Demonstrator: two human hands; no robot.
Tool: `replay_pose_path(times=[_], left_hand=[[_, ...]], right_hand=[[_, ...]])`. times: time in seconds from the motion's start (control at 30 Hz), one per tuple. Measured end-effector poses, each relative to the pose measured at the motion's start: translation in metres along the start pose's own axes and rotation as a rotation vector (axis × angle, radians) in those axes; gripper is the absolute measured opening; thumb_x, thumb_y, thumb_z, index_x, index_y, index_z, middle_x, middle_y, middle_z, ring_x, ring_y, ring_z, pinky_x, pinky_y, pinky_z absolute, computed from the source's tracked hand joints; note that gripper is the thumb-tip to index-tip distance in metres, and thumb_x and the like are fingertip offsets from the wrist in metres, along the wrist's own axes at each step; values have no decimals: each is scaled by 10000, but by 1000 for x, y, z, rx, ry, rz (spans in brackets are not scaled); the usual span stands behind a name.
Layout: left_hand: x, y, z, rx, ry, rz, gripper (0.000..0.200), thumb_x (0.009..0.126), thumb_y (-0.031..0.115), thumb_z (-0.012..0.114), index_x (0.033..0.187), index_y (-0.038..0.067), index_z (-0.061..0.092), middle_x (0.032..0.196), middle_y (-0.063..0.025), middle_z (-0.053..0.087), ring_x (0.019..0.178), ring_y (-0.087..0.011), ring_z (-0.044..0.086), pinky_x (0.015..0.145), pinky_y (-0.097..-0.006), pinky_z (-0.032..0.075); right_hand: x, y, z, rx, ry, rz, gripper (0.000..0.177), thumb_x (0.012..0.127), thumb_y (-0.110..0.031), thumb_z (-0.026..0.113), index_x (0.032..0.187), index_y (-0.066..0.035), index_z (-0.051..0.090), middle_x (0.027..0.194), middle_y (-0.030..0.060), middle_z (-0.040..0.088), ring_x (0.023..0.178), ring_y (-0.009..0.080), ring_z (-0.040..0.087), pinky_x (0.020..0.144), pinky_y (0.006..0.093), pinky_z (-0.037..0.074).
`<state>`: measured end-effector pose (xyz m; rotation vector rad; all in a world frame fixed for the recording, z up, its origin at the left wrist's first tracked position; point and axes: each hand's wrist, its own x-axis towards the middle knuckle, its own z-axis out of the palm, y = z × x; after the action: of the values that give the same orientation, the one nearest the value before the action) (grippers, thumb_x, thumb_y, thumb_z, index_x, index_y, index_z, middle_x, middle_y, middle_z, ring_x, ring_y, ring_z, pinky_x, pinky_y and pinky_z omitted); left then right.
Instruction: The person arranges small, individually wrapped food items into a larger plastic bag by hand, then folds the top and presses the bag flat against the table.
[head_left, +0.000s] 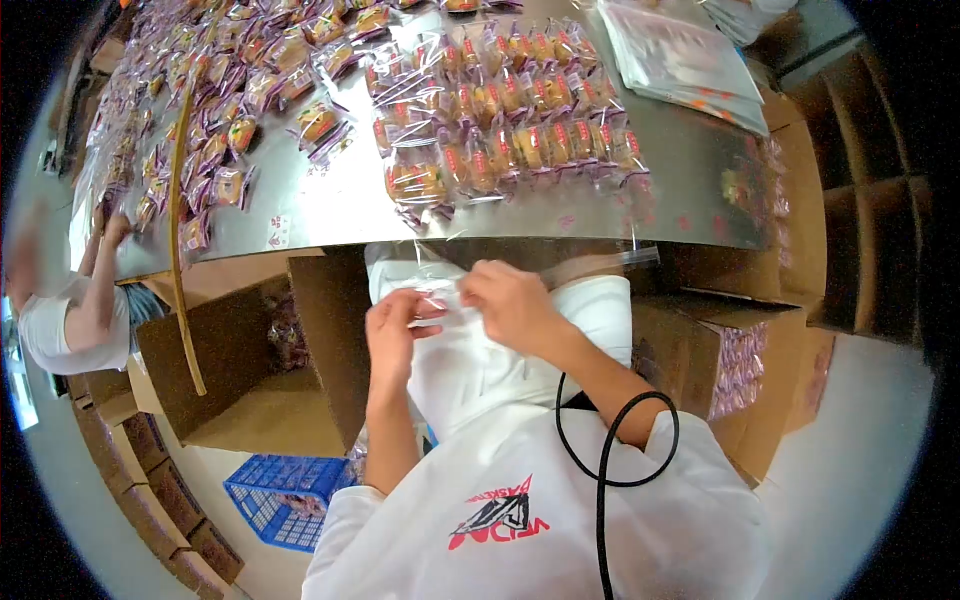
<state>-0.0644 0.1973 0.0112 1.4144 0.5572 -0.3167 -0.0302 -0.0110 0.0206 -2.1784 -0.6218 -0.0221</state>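
Note:
My left hand (398,328) and my right hand (503,302) are close together over my lap, below the table's near edge. Clear plastic film (433,288) lies between them, with the fingers of both hands closed on it. Part of the film stretches out to the right, past my right hand. Just beyond the hands, on the metal table (330,205), stand rows of small wrapped cakes (505,150) in clear packaging with purple edges. Where the film ends is hard to make out.
Loose wrapped cakes (240,130) and a long wooden stick (178,200) are at the left. Flat plastic bags (685,60) lie at the upper right. Cardboard boxes (265,415), a blue crate (285,500) and another person (80,325) surround the table.

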Motion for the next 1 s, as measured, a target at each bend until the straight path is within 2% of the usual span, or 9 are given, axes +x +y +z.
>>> replay_pose_path(times=[0.07,0.2,0.4,0.53,0.63,0.73,0.8,0.87,1.0], left_hand=[[7,-5,-9,-18,103,51,354,1084,273,479,1102,-10,692,973,-124,765,882,-195,757,670,-328,626],[0,-1,-20,30,10,11,350,1087,290,510,1104,-3,700,970,-117,769,856,-188,747,645,-326,614],[6,-11,-25,22,20,89,323,1065,259,568,1133,-24,707,972,-126,770,839,-200,748,579,-323,610],[9,-16,-32,-6,88,181,279,1037,143,637,1247,-27,704,957,-110,750,773,-166,733,551,-295,610],[10,-15,-36,-1,89,198,299,1047,141,617,1281,-28,695,952,-96,732,751,-149,710,558,-286,604],[1,-4,-23,-92,224,325,273,1036,93,590,1248,-13,725,916,-69,701,778,-142,693,565,-289,605],[9,-22,-39,-44,113,478,321,1021,23,516,1278,-15,705,987,-95,701,860,-159,693,640,-286,601],[28,-39,-60,61,-49,653,360,999,-20,481,1288,-18,695,1042,-107,699,913,-172,692,681,-294,599],[12,3,-33,646,53,917,494,895,-165,485,1322,-6,676,1228,-152,675,1067,-238,682,882,-312,552]], right_hand=[[-12,33,-26,-103,112,-31,194,800,6,664,966,-91,688,920,96,680,888,329,680,747,435,572],[-77,93,-154,-289,613,462,191,885,59,631,1055,-27,648,950,141,711,872,259,703,822,359,565],[-340,215,-396,-982,971,866,293,967,-296,707,1049,-14,720,941,125,751,864,269,717,813,401,561],[-387,174,-404,-1092,1022,954,362,953,-391,716,1128,-74,736,993,103,766,912,268,732,830,395,561],[-404,138,-413,-1071,1169,1324,421,964,-425,706,1154,-50,709,1060,128,755,974,262,720,880,370,549],[-367,109,-390,-961,1151,1130,303,999,-302,696,1143,-36,690,1075,118,739,1004,232,695,911,345,534],[-368,143,-355,-683,1025,737,141,1006,-127,659,1114,-44,695,1051,82,725,994,189,667,907,308,521],[-293,132,-274,-353,891,734,128,929,17,665,1026,-65,682,977,12,688,890,154,651,784,304,531],[-184,96,-163,-577,-25,519,301,834,-79,775,1108,-90,650,986,149,679,836,324,679,742,430,566]])
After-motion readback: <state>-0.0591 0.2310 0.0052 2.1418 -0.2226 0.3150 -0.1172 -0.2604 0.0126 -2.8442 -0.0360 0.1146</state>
